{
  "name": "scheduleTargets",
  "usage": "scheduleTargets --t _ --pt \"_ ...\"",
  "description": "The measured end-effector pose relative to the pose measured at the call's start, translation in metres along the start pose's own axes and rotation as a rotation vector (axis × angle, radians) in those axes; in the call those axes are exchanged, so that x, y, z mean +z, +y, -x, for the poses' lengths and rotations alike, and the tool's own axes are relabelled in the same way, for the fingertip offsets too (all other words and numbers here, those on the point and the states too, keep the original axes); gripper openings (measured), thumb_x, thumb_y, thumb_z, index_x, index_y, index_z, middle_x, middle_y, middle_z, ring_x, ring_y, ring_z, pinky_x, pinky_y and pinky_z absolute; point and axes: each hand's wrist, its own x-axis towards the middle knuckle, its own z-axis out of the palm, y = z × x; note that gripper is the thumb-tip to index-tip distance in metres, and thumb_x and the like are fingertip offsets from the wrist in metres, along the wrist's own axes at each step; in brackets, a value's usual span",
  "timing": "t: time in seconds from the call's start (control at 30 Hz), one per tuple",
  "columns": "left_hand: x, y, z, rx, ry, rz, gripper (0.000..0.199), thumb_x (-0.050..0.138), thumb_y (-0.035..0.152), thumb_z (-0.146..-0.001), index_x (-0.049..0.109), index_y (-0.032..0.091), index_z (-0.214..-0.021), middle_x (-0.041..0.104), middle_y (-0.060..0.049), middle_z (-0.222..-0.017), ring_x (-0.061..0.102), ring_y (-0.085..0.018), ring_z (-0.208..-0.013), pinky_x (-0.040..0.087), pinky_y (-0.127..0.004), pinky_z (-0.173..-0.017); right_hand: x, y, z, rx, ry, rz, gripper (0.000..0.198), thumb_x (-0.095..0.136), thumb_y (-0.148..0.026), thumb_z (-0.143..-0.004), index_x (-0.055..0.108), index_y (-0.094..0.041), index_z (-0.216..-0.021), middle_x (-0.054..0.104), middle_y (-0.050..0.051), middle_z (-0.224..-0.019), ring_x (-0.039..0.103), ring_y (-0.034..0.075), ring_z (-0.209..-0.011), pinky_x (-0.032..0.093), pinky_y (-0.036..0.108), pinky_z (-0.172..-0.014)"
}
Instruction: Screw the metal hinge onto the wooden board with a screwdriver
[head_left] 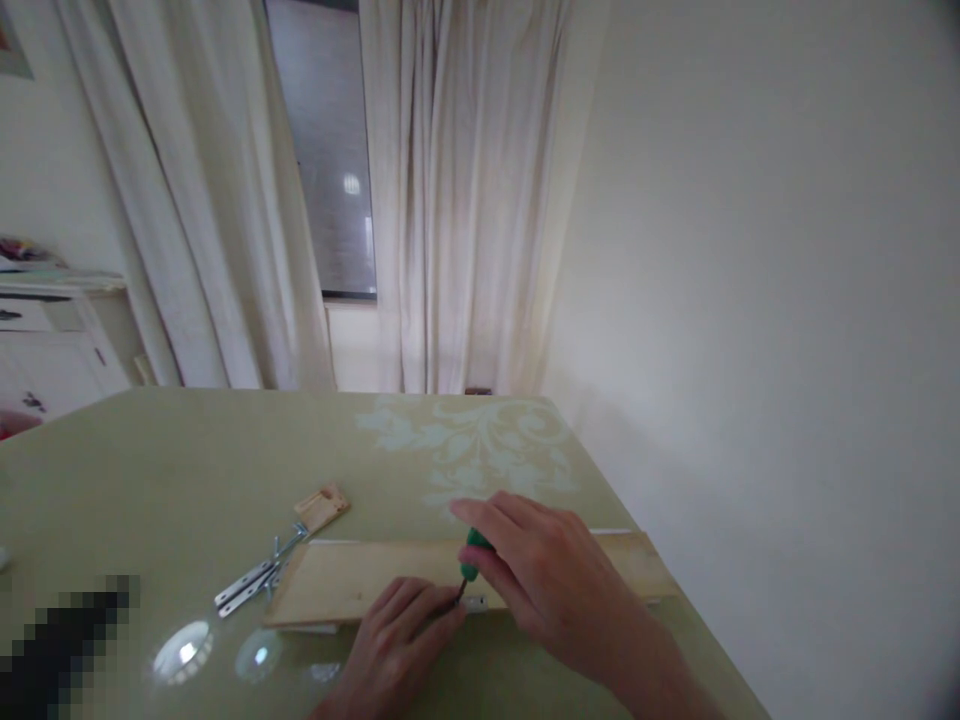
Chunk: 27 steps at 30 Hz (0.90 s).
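My right hand [555, 570] is closed around the green handle of a screwdriver [474, 553], its shaft slanting down to the near edge of a pale wooden board [352, 575]. My left hand [401, 635] lies over that edge, fingers bent and tips together by the screwdriver's tip. Whatever is between those fingers is hidden. A small metal plate [476, 604] with a hole shows at the board's edge between the two hands. The board lies flat, lengthwise across the table, partly covered by my right hand.
Left of the board lie perforated metal strips [244, 588], several screws or bolts [289, 540] and a small wooden piece [322, 505]. The glossy green table [225, 450] meets a white wall [765, 300] at right. Curtains [480, 200] and a white cabinet [56, 345] stand beyond.
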Motion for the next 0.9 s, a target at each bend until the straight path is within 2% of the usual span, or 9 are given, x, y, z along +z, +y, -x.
scheduleTargets --t 0.1,0.17,0.27,0.33,0.43,0.57,0.67,0.77,0.9 --pt "0.003 -0.001 0.003 0.001 -0.010 -0.002 0.028 0.046 0.020 -0.109 0.073 0.017 -0.118 0.076 -0.009 -0.111 0.066 -0.019 -0.093 0.055 -0.031 -0.083 0.019 0.004 -0.009 0.029 0.133 0.172 0.025 0.062 -0.045 -0.104 0.067 -0.023 -0.093 0.069 0.001 -0.076 0.068 0.021 -0.066 0.042 0.032 -0.058" --pt "0.005 -0.003 0.006 0.004 -0.010 -0.001 0.030 0.044 0.020 -0.110 0.072 0.017 -0.119 0.076 -0.009 -0.113 0.066 -0.019 -0.093 0.055 -0.032 -0.083 0.024 0.005 -0.012 0.057 0.149 0.199 0.033 0.061 -0.049 -0.104 0.067 -0.022 -0.087 0.068 0.002 -0.074 0.068 0.022 -0.066 0.043 0.032 -0.059" --pt "0.006 -0.005 0.009 0.020 -0.016 0.003 0.033 0.042 0.024 -0.111 0.072 0.018 -0.123 0.076 -0.010 -0.113 0.066 -0.020 -0.093 0.055 -0.031 -0.081 0.013 0.002 -0.007 0.110 0.035 0.081 0.032 0.061 -0.042 -0.105 0.065 -0.020 -0.128 0.075 0.008 -0.105 0.073 0.026 -0.094 0.053 0.035 -0.075" --pt "0.005 -0.004 0.008 0.023 -0.030 0.007 0.033 0.043 0.026 -0.111 0.071 0.018 -0.124 0.076 -0.010 -0.113 0.067 -0.019 -0.093 0.056 -0.031 -0.081 0.000 0.000 -0.001 0.118 -0.049 -0.024 0.056 0.057 -0.029 -0.104 0.043 -0.018 -0.157 0.070 0.012 -0.133 0.068 0.027 -0.116 0.055 0.038 -0.089" --pt "0.002 -0.001 0.005 0.004 -0.001 0.004 0.033 0.041 0.024 -0.112 0.072 0.018 -0.120 0.077 -0.009 -0.111 0.067 -0.019 -0.092 0.056 -0.031 -0.082 -0.011 0.000 0.002 0.083 -0.132 -0.133 0.063 0.054 -0.020 -0.104 0.032 -0.024 -0.163 0.066 0.008 -0.141 0.065 0.023 -0.123 0.054 0.036 -0.096" --pt "-0.001 0.000 -0.001 0.008 0.044 -0.018 0.035 0.039 0.024 -0.112 0.074 0.019 -0.116 0.078 -0.007 -0.109 0.068 -0.019 -0.091 0.055 -0.031 -0.082 0.001 0.001 -0.008 0.114 -0.146 -0.026 0.026 0.059 -0.035 -0.105 0.065 -0.026 -0.129 0.074 0.003 -0.107 0.072 0.022 -0.093 0.053 0.032 -0.076" --pt "-0.002 0.000 -0.002 0.013 0.041 -0.022 0.036 0.039 0.024 -0.112 0.074 0.019 -0.115 0.078 -0.007 -0.108 0.068 -0.019 -0.091 0.055 -0.031 -0.082 0.013 0.001 -0.014 0.206 -0.082 0.126 0.029 0.060 -0.048 -0.104 0.071 -0.022 -0.100 0.073 0.003 -0.086 0.072 0.023 -0.076 0.050 0.032 -0.067" --pt "-0.003 0.001 -0.001 -0.014 0.002 0.002 0.034 0.039 0.026 -0.112 0.073 0.020 -0.117 0.078 -0.007 -0.111 0.068 -0.020 -0.093 0.055 -0.032 -0.083 0.010 0.000 -0.009 0.195 -0.036 0.083 0.039 0.062 -0.050 -0.102 0.068 -0.022 -0.129 0.076 0.006 -0.101 0.074 0.026 -0.090 0.055 0.035 -0.076" --pt "-0.003 0.004 0.003 -0.050 -0.024 0.032 0.031 0.042 0.023 -0.112 0.071 0.019 -0.119 0.078 -0.008 -0.114 0.068 -0.020 -0.095 0.054 -0.034 -0.086 -0.006 0.002 0.002 0.084 -0.086 -0.131 0.060 0.053 -0.027 -0.105 0.037 -0.022 -0.163 0.067 0.010 -0.140 0.067 0.024 -0.122 0.055 0.038 -0.099"
